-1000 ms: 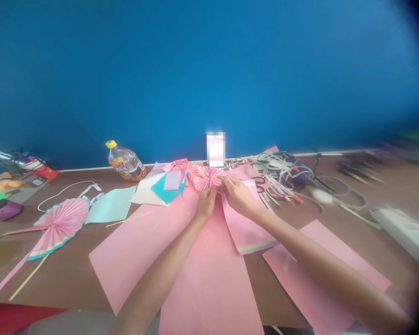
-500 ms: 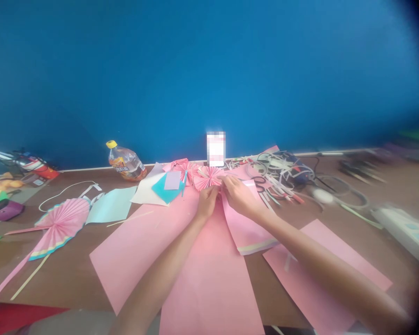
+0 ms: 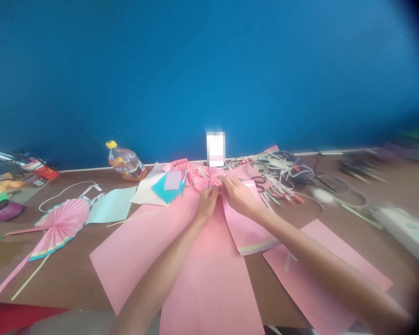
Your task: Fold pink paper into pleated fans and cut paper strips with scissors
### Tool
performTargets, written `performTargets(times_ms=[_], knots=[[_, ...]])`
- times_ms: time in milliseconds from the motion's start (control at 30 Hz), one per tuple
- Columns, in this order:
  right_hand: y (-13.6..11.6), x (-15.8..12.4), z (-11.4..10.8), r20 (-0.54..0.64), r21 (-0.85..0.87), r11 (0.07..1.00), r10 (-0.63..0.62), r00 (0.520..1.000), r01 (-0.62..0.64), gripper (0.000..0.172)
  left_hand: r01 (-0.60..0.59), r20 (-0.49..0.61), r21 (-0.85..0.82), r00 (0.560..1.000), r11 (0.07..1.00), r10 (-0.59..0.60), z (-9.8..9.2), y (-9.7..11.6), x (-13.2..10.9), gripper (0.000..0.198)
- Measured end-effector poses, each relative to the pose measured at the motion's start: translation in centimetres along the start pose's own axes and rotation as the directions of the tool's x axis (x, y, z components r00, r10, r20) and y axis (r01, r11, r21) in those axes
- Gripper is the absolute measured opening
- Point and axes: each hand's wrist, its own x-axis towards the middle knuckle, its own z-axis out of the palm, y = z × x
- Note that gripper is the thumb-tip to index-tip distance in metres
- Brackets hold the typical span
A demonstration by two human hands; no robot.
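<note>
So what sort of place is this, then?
Probably a papercraft work table, whether at home or in a workshop I can't tell. Pink paper sheets lie spread across it, a pleated pink fan shows in the middle, and a tangled heap of strips lies toward the back right.

Between the forearms (image 3: pixel 164 265), at lower center, a hand could pass above the flat pink sheet (image 3: pixel 212 298); at lower left, brown tabletop (image 3: pixel 73 279) gave further room. At center, beyond the left hand (image 3: pixel 207 203) and right hand (image 3: pixel 239 195), the pleated pink rosette (image 3: pixel 208 177) and upright bright screen (image 3: pixel 215 149) blocked forward travel; the blue wall (image 3: pixel 209 70) closed the rear. The bottle (image 3: pixel 126 164), left of center, and tangled strips (image 3: pixel 279 166), right of center, obstructed low passage.
</note>
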Motion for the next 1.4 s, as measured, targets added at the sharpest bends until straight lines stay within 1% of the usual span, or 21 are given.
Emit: performTargets(times_ms=[100,267,467,600,700,867,1033,1133,1300,1400], knots=[[0.0,0.0,-0.1,0.012,-0.003,1.0,-0.003,1.0,0.003,0.04,-0.006,0.005,0.013,1.0,1.0,0.006,0.0,0.0,0.0,0.033],[0.1,-0.1,-0.1,0.011,-0.013,1.0,-0.013,1.0,0.013,0.048,-0.019,0.019,0.055,1.0,0.998,0.018,-0.1,0.0,0.0,0.035],[0.4,-0.2,0.2,0.01,-0.007,1.0,-0.008,1.0,0.008,0.051,-0.013,0.013,0.047,1.0,0.999,0.012,-0.1,-0.1,0.0,0.034],[0.5,-0.3,0.3,0.022,-0.027,0.999,-0.02,1.0,0.021,0.053,-0.032,0.035,0.066,0.999,0.997,0.029,-0.1,-0.1,0.1,0.033],[0.4,-0.2,0.2,0.038,-0.027,1.0,-0.014,0.999,0.015,0.052,-0.051,0.056,0.086,0.997,0.995,0.046,-0.2,-0.1,0.1,0.031],[0.1,-0.1,-0.2,0.03,0.001,1.0,0.005,1.0,-0.005,0.051,-0.062,0.055,0.087,0.997,0.994,0.058,-0.3,-0.1,0.1,0.026],[0.5,-0.2,0.0,0.035,-0.022,1.0,-0.018,0.999,0.019,0.053,-0.064,0.066,0.087,0.996,0.994,0.058,-0.2,-0.3,0.1,0.019],[0.8,-0.3,0.2,0.038,-0.026,0.999,-0.033,0.999,0.034,0.055,-0.067,0.077,0.082,0.995,0.994,0.061,-0.2,-0.5,0.1,0.019],[0.9,-0.2,0.2,0.02,0.007,1.0,-0.017,1.0,0.017,0.054,-0.076,0.094,0.048,0.993,0.996,0.071,0.0,-0.8,0.1,0.015],[1.0,-0.2,0.2,0.03,-0.008,1.0,-0.021,0.999,0.021,0.054,-0.081,0.108,0.047,0.991,0.996,0.075,0.0,-0.8,0.1,0.013]])
